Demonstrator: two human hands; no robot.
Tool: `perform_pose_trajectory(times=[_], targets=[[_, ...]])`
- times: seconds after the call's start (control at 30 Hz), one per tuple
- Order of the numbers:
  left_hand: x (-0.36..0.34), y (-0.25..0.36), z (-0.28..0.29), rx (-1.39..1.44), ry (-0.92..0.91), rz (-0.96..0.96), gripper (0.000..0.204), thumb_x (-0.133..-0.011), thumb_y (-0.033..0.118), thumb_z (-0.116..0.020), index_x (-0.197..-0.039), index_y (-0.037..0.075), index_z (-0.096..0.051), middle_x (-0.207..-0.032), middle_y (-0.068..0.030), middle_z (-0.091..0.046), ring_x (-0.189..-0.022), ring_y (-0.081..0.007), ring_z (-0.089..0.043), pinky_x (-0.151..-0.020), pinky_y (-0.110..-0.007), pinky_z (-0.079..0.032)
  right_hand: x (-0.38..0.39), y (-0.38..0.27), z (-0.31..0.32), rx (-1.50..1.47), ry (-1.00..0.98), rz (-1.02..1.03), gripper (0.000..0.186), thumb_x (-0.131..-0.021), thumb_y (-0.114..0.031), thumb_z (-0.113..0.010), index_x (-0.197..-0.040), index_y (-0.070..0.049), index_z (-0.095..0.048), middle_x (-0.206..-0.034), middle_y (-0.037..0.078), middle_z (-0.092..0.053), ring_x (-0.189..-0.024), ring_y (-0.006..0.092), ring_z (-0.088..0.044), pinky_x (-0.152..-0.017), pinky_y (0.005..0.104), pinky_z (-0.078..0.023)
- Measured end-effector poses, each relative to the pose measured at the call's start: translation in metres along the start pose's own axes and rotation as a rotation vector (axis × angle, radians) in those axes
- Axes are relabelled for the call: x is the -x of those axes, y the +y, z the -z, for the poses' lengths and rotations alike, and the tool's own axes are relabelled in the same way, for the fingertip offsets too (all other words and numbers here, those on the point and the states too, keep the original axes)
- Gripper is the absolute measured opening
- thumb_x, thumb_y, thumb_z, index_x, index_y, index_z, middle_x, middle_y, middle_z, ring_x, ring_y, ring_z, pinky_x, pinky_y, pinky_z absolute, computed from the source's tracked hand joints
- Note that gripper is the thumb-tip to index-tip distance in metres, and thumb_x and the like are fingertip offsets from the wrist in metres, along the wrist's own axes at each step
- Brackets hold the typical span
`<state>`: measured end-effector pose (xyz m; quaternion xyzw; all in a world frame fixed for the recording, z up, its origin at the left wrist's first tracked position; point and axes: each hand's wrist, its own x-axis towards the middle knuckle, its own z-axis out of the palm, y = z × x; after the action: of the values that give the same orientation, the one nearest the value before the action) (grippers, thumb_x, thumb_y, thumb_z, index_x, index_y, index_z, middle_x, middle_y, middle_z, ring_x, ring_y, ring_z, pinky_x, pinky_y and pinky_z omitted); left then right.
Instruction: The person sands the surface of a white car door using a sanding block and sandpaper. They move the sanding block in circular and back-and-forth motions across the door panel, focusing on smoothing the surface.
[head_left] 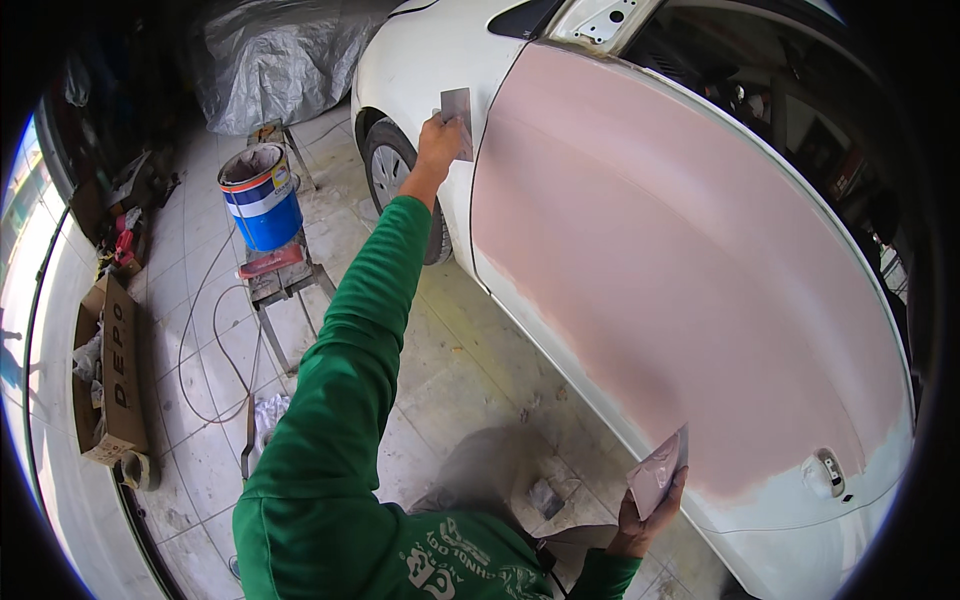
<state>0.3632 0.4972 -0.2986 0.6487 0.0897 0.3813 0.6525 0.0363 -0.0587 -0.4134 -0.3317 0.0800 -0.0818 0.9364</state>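
Note:
My left hand is stretched out at the front edge of the car door, its fingers closed round a flat grey putty spreader. The blade stands upright near the white front fender; whether it touches the metal I cannot tell. Pinkish filler covers most of the car door, with bare white paint along its lower edge and round the handle. Low by the door's bottom, my right hand grips a flat plate smeared with pink putty.
A blue paint can stands on a narrow metal bench, beside a red-handled tool. A thin hose loops across the tiled floor. Along the left lies a long cardboard box. Silver sheeting covers something at the back.

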Motion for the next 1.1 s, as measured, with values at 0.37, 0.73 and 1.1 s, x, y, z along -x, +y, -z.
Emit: perform_pose_trajectory(times=[0.37, 0.73, 1.1], targets=[[0.043, 0.040, -0.063, -0.175, -0.103, -0.070, 0.037, -0.088, 0.012, -0.048, -0.114, -0.007, -0.067, -0.089, -0.0129, -0.069, -0.082, -0.0227, -0.067, -0.073, -0.036, -0.052, 0.023, -0.018, 0.001, -0.006, 0.047, 0.089, 0.042, -0.106, -0.032, -0.055, -0.135, -0.002, -0.055, -0.115, 0.011, -0.070, -0.093, 0.0197, -0.071, -0.074, 0.0305, -0.063], [0.191, 0.146, -0.137, -0.145, -0.249, -0.181, 0.030, -0.085, 0.011, -0.052, -0.102, -0.007, -0.069, -0.072, -0.0178, -0.067, -0.068, -0.0295, -0.067, -0.067, -0.041, -0.054, 0.072, -0.050, 0.044, -0.244, -0.053, 0.138, 0.043, -0.106, -0.028, -0.055, -0.138, 0.000, -0.052, -0.126, 0.015, -0.066, -0.108, 0.0248, -0.068, -0.090, 0.0372, -0.061], [0.351, 0.204, -0.251, -0.096, -0.486, -0.340, 0.056, -0.082, 0.019, -0.068, -0.127, -0.013, -0.060, -0.120, -0.0272, -0.058, -0.108, -0.0375, -0.065, -0.092, -0.041, -0.055, 0.145, -0.099, 0.125, -0.449, -0.117, 0.259, 0.042, -0.105, -0.023, -0.055, -0.139, 0.002, -0.052, -0.133, 0.017, -0.064, -0.114, 0.0283, -0.066, -0.096, 0.0412, -0.058]])
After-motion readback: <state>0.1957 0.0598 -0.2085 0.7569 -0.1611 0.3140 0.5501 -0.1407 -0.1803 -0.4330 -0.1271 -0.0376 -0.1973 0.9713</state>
